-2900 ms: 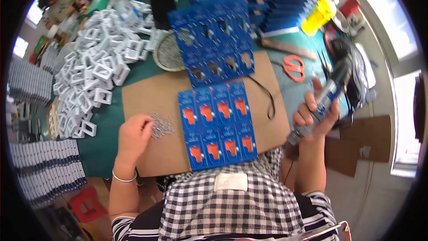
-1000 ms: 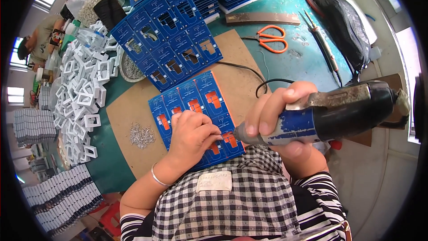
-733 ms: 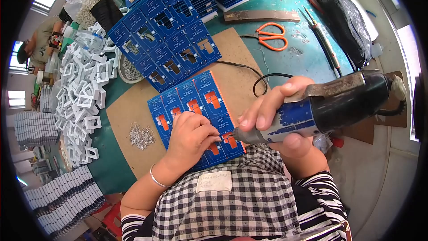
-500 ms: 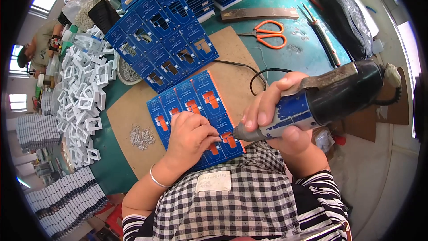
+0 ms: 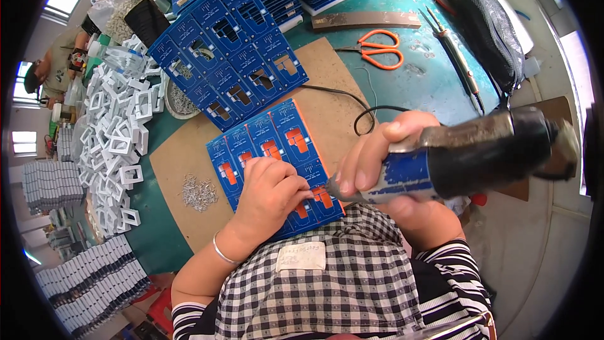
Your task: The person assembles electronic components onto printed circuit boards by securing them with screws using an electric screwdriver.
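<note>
**A:** so what's different from a few seconds back?

**B:** left hand [image 5: 270, 192] was over by the pile of small silvery metal fasteners [image 5: 199, 192]. Now it's on the flat blue printed panel with orange showing through its cut-outs [image 5: 283, 127], fingertips bunched low. Can't tell if they're actually pinching something tiny.

**A:** and the right hand [image 5: 371, 160]?

**B:** wrapped around the blue, grey and black cylindrical power driver [image 5: 453, 167]. That was way off to the right before; now the nose is right beside the left fingertips, near the panel's near right corner. In the last half second the nose hardly moves, but the back end dips toward the person and looks blurry.

**A:** meaning?

**B:** my read: fetching's over for this spot and the tool is at work there, or just about. Tip contact is hidden though, so don't quote me lol

**A:** where's the panel sitting?

**B:** mostly on the flat brown board [image 5: 170, 157] on the green counter [image 5: 157, 239], close to the apron. Second blue panel, with open cut-outs [image 5: 234, 56], is just beyond it.
</note>
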A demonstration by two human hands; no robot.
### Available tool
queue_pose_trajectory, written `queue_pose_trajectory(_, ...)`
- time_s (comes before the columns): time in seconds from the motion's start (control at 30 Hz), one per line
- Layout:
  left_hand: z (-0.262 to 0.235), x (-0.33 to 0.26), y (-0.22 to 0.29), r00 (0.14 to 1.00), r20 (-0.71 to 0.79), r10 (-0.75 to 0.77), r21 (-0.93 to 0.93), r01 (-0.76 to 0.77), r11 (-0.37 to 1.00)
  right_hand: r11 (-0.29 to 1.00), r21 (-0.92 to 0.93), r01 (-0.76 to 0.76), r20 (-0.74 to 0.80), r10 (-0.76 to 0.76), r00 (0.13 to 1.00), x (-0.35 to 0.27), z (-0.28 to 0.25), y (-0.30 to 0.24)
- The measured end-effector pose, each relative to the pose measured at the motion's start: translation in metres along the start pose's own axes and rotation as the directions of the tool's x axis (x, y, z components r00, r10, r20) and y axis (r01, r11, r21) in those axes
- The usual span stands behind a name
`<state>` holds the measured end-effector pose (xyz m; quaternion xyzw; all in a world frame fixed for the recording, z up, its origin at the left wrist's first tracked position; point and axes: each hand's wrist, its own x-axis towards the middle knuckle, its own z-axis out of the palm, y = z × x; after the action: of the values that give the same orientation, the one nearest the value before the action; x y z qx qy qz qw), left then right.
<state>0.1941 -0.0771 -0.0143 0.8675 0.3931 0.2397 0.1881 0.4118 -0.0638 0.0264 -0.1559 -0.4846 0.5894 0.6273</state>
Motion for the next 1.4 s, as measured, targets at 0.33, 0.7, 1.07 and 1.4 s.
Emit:
queue_pose_trajectory(0.33,0.007,-0.007,-0.008,0.995,-0.074,0.065,0.023,-0.064,0.998,0.937,-0.350,0.024,0.318,0.095,0.943,0.009,0.015,0.002)
queue_pose_trajectory(0.7,0.007,-0.010,-0.010,0.994,-0.091,0.068,0.020,-0.066,0.998,0.901,-0.434,-0.015,0.327,0.174,0.929,0.013,0.024,0.002)
queue_pose_trajectory(1.07,0.010,-0.008,-0.010,0.996,-0.080,0.029,-0.027,-0.031,0.999,0.895,-0.441,-0.062,0.401,0.258,0.879,0.034,0.035,0.014)
queue_pose_trajectory(1.4,0.015,-0.012,-0.012,0.995,-0.096,0.040,-0.068,-0.046,0.997,0.943,-0.327,-0.059,0.181,0.124,0.976,0.022,0.029,0.034)
